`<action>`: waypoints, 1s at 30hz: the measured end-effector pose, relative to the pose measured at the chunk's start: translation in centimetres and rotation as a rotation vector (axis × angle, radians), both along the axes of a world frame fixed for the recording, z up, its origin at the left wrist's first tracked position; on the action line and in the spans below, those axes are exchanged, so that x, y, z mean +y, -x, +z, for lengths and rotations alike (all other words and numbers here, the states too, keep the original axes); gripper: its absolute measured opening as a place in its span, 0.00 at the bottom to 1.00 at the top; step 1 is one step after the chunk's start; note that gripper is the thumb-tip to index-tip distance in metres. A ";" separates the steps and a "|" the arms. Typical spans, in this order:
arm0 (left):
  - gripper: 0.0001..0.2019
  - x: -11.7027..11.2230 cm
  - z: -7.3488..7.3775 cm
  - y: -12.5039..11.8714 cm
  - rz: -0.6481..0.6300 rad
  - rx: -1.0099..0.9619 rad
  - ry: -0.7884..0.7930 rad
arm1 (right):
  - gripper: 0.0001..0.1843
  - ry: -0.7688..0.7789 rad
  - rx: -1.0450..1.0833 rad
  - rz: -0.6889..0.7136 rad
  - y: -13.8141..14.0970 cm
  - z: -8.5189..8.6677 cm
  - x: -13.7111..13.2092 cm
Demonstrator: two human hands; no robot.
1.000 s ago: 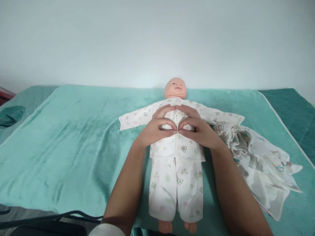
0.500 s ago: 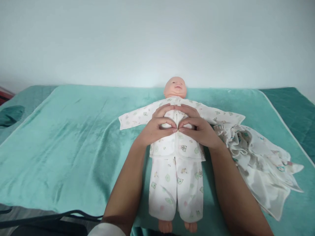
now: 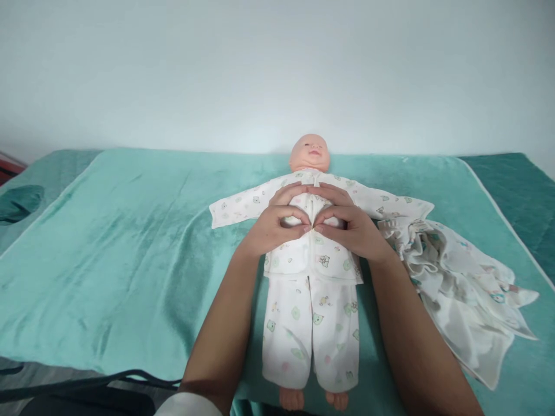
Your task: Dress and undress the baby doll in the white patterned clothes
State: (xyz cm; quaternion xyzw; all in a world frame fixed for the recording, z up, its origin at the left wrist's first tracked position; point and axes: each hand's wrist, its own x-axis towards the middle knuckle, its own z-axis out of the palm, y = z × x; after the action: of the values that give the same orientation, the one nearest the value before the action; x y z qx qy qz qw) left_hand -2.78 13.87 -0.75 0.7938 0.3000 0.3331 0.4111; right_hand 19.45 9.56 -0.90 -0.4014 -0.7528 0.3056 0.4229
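Note:
A baby doll [image 3: 309,152] lies on its back, feet toward me, dressed in a white printed shirt [image 3: 288,263] and matching trousers [image 3: 288,335]. Both sleeves stretch out to the sides. On the shirt's front, my left hand [image 3: 281,219] and my right hand [image 3: 347,219] meet at the centre line. Thumb and index fingertip of each hand pinch the shirt's front opening at mid-chest, the two pinches almost touching. The other fingers curve over the chest above. Any button or snap between the fingertips is too small to make out.
A crumpled white printed cloth [image 3: 468,300] lies right of the doll, beside my right forearm. Under everything spreads a green plush blanket [image 3: 108,260] over a darker green cover [image 3: 515,202]. A pale wall [image 3: 277,69] stands behind. Black cables [image 3: 87,382] run at the lower left.
Almost nothing differs. Both hands keep their pinch at the same spot on the shirt, and the view has shifted very slightly.

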 end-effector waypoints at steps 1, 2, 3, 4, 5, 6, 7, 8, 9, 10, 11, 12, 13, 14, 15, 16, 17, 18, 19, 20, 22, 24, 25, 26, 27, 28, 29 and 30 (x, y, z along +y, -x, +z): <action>0.03 0.1 0.0 0.0 0.000 -0.004 0.002 | 0.02 -0.006 0.001 -0.003 0.0 0.0 0.0; 0.03 0.1 -0.1 0.0 0.000 -0.011 0.001 | 0.02 -0.010 0.003 -0.007 0.1 0.0 0.0; 0.03 0.2 -0.1 0.0 0.000 -0.020 0.000 | 0.02 -0.014 0.006 -0.012 0.1 0.0 0.0; 0.02 0.2 -0.2 0.1 0.001 -0.028 -0.001 | 0.02 -0.017 0.009 -0.017 0.1 0.0 0.1; 0.02 0.2 -0.2 0.1 0.001 -0.033 0.001 | 0.02 -0.019 0.010 -0.019 0.2 0.0 0.1; 0.02 0.3 -0.3 0.1 0.001 -0.036 0.005 | 0.02 -0.021 0.009 -0.019 0.2 0.0 0.1; 0.02 0.3 -0.3 0.1 -0.001 -0.036 0.008 | 0.02 -0.024 0.007 -0.019 0.2 0.0 0.1; 0.03 0.3 -0.3 0.2 -0.004 -0.036 0.010 | 0.03 -0.027 0.004 -0.017 0.1 0.0 0.1; 0.03 0.3 -0.3 0.2 -0.007 -0.036 0.013 | 0.03 -0.028 0.000 -0.014 0.1 0.0 0.0; 0.04 0.3 -0.3 0.2 -0.010 -0.037 0.017 | 0.03 -0.025 -0.005 -0.008 0.1 0.1 0.0; 0.04 0.3 -0.3 0.2 -0.013 -0.038 0.022 | 0.03 -0.018 -0.011 -0.001 0.0 0.1 0.0; 0.05 0.3 -0.2 0.2 -0.015 -0.038 0.025 | 0.02 -0.009 -0.017 0.005 0.0 0.1 0.0; 0.05 0.3 -0.2 0.2 -0.018 -0.037 0.027 | 0.02 0.002 -0.023 0.012 -0.1 0.2 -0.1; 0.06 0.3 -0.2 0.2 -0.020 -0.037 0.028 | 0.01 0.011 -0.028 0.016 -0.1 0.2 -0.1; 0.06 0.3 -0.2 0.2 -0.021 -0.037 0.027 | 0.01 0.018 -0.030 0.015 -0.1 0.2 -0.1; 0.06 0.3 -0.1 0.2 -0.022 -0.037 0.028 | 0.01 0.022 -0.030 0.013 -0.1 0.2 -0.1; 0.06 0.3 -0.1 0.2 -0.021 -0.038 0.032 | 0.02 0.023 -0.027 0.010 -0.1 0.2 -0.1; 0.06 0.3 -0.1 0.2 -0.019 -0.039 0.039 | 0.01 0.025 -0.022 0.009 -0.1 0.2 -0.1; 0.06 0.3 -0.1 0.2 -0.016 -0.039 0.047 | 0.01 0.027 -0.014 0.009 -0.1 0.1 -0.1; 0.06 0.3 -0.1 0.3 -0.015 -0.040 0.053 | 0.01 0.028 -0.004 0.008 -0.1 0.1 -0.1; 0.05 0.3 -0.2 0.3 -0.018 -0.046 0.057 | 0.01 0.032 0.018 0.001 0.0 0.1 0.0; 0.05 0.3 -0.2 0.3 -0.024 -0.055 0.051 | 0.01 0.039 0.036 -0.016 0.2 0.2 0.0; 0.06 0.3 -0.2 0.3 -0.027 -0.057 0.045 | 0.01 0.042 0.042 -0.025 0.2 0.2 -0.1; 0.06 0.3 -0.2 0.3 -0.027 -0.055 0.040 | 0.01 0.046 0.046 -0.033 0.3 0.3 -0.1; 0.07 0.3 -0.2 0.3 -0.027 -0.052 0.035 | 0.01 0.052 0.049 -0.039 0.4 0.4 -0.1; 0.07 0.3 -0.3 0.3 -0.025 -0.048 0.030 | 0.01 0.057 0.050 -0.044 0.5 0.5 -0.2; 0.08 0.4 -0.3 0.3 -0.024 -0.046 0.027 | 0.02 0.061 0.052 -0.048 0.6 0.6 -0.2; 0.07 0.4 -0.3 0.3 -0.022 -0.045 0.026 | 0.02 0.065 0.055 -0.049 0.6 0.7 -0.3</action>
State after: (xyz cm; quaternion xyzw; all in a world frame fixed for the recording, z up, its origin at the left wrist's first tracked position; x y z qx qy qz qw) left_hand -3.07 14.26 -1.07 0.7839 0.2861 0.3425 0.4317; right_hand 18.80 9.27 -0.25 -0.4249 -0.7204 0.3302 0.4375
